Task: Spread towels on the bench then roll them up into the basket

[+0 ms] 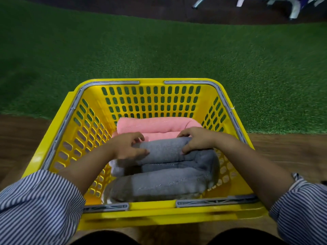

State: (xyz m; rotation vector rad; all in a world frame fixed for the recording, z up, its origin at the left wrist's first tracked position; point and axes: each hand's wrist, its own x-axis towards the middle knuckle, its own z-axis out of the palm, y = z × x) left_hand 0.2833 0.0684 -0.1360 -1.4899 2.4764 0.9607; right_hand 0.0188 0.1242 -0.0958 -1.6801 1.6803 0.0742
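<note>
A yellow slotted plastic basket with grey folded handles stands on the wooden surface right in front of me. Inside it lie a pink rolled towel at the far side and grey rolled towels, one near the front wall. Both my hands reach into the basket. My left hand grips the left end of the upper grey rolled towel, and my right hand grips its right end, fingers curled over the top and thumbs on the near side. The basket floor is hidden under the towels.
The brown wooden surface runs left and right under the basket. Beyond it spreads green artificial turf. White metal frame legs stand at the far top right. My dark-clad knees show at the bottom edge.
</note>
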